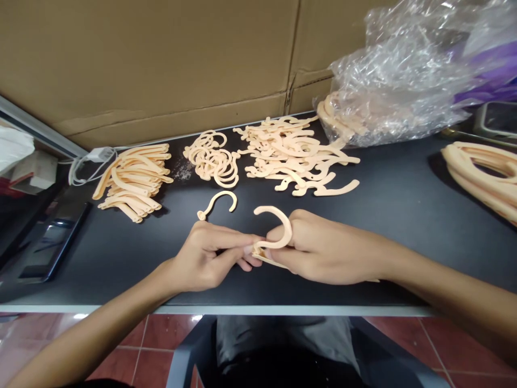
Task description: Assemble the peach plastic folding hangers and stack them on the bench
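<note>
Close to the table's front edge, my left hand (pixel 208 256) and my right hand (pixel 323 248) meet at a peach-coloured plastic hanger part. A curved hanger hook (pixel 286 229) rises from it, its open end pointing left. My left fingertips pinch the part at the hook's base. The fingers of my right hand are closed around a flat hanger arm (pixel 270 261), most of it hidden in the palm. Just beyond my left hand lies a single loose hook (pixel 218 198). Farther back are a heap of hooks (pixel 214 161) and a heap of curved hanger arms (pixel 291 151).
Straight hanger pieces (pixel 137 172) are stacked at the left, beside a white cable (pixel 91 170). A dark phone (pixel 56 245) lies on the left side of the table. At the back right sits a clear plastic bag (pixel 404 75); peach-coloured oval pieces (pixel 464 167) are at the right edge.
</note>
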`<state>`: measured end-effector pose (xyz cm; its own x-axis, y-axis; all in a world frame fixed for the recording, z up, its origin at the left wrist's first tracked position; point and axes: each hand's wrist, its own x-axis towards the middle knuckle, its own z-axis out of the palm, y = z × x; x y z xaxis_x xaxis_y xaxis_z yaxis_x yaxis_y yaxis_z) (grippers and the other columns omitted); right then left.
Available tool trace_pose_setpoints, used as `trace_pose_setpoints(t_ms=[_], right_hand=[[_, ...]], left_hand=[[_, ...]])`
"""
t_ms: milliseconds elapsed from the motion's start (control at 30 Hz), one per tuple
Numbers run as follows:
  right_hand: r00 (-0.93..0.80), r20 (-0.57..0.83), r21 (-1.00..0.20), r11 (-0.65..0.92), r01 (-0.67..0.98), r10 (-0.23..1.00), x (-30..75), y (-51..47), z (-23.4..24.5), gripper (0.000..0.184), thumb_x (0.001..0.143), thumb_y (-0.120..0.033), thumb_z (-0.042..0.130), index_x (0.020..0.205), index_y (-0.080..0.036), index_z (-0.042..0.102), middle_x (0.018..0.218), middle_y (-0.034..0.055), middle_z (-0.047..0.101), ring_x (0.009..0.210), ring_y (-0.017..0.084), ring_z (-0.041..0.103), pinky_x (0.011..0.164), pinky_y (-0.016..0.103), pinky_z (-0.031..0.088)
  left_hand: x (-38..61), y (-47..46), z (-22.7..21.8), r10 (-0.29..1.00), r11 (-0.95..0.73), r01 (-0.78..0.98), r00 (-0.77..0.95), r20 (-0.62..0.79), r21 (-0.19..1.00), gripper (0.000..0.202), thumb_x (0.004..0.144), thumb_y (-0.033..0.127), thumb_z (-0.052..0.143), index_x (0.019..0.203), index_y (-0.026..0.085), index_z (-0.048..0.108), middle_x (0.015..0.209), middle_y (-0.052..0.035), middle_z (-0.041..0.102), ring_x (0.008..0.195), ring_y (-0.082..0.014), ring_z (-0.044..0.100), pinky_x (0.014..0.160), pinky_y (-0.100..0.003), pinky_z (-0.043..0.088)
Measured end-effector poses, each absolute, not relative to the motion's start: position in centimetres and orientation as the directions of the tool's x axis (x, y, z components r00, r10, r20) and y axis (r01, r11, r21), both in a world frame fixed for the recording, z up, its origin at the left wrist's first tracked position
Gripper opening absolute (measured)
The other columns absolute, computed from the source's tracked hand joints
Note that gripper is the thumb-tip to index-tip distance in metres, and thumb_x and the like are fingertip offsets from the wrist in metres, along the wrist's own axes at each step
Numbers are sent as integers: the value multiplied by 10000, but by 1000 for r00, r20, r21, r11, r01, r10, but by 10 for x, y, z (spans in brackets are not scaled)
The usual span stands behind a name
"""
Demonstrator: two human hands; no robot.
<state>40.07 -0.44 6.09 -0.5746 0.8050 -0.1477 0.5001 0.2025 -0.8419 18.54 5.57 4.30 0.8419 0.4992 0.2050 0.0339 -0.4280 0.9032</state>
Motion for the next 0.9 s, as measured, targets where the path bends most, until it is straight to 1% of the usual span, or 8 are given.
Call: trace_pose_setpoints(t_ms=[267, 400, 467, 567, 667, 767, 833, 900], right_hand=[[-478, -203, -811, 127, 571, 854, 401, -2, 59, 289, 908, -150, 449, 635, -173, 542, 519, -41, 516, 476, 76, 404, 484, 255, 269], [-487, -159, -841, 140, 522, 859, 402, -1, 59, 268, 907, -145, 451, 699, -159, 619, 553, -36, 565, 499, 76, 446, 500, 238, 303], [-480, -162, -866, 109, 488, 862, 404, 0, 59, 265, 901, -151, 467, 698, -152, 638, 547, -34, 566, 501, 75, 463, 502, 227, 321], [-473, -245, -915, -40, 402, 846, 407, 3, 57, 236, 893, -201, 518, 708, -154, 656, 543, -37, 574, 473, 71, 469, 465, 210, 330], [-445, -318, -931, -186, 314, 837, 411, 9, 55, 193, 870, -263, 581, 734, -158, 670, 562, -36, 591, 435, 68, 484, 430, 202, 350], [-355, -355, -933, -306, 187, 865, 418, 15, 57, 160, 826, -295, 639, 787, -146, 684, 660, 14, 681, 413, 87, 551, 419, 218, 409], [-304, -321, -947, -298, 121, 897, 423, 15, 61, 215, 810, -353, 672, 811, -139, 693, 715, 55, 719, 436, 124, 610, 395, 229, 418], [-264, -228, -970, -197, 140, 937, 426, 13, 64, 270, 796, -403, 703, 810, -134, 711, 677, 53, 705, 454, 136, 619, 381, 229, 409]], left_hand=[[185, 53, 34, 543, -544, 45, 780, 311, 838, 358, 875, -20, 605, 1150, 156, 752, 812, -69, 792, 641, -146, 761, 599, -209, 665], [185, 55, 35, 531, -496, 38, 804, 268, 868, 368, 902, -3, 579, 1182, 173, 739, 846, -68, 793, 665, -144, 760, 610, -223, 664], [185, 54, 37, 538, -484, 50, 804, 252, 873, 326, 903, 23, 597, 1160, 155, 748, 827, -67, 792, 631, -140, 747, 593, -222, 655], [187, 53, 40, 576, -480, 102, 786, 226, 871, 191, 880, 78, 662, 1028, 117, 777, 756, -59, 783, 570, -133, 727, 555, -194, 629], [189, 52, 41, 640, -405, 168, 754, 147, 899, 98, 878, 125, 684, 909, 115, 776, 723, -44, 776, 559, -130, 728, 557, -172, 622], [190, 54, 42, 712, -277, 178, 698, 78, 944, 100, 885, 168, 680, 886, 117, 766, 708, -35, 771, 575, -140, 739, 578, -182, 635], [190, 57, 43, 764, -181, 154, 644, 40, 971, 107, 875, 193, 692, 873, 110, 759, 682, -34, 762, 587, -154, 746, 573, -192, 639], [190, 61, 42, 819, -96, 113, 573, 14, 989, 128, 847, 218, 729, 884, 98, 757, 672, -41, 759, 594, -168, 749, 561, -201, 639]])
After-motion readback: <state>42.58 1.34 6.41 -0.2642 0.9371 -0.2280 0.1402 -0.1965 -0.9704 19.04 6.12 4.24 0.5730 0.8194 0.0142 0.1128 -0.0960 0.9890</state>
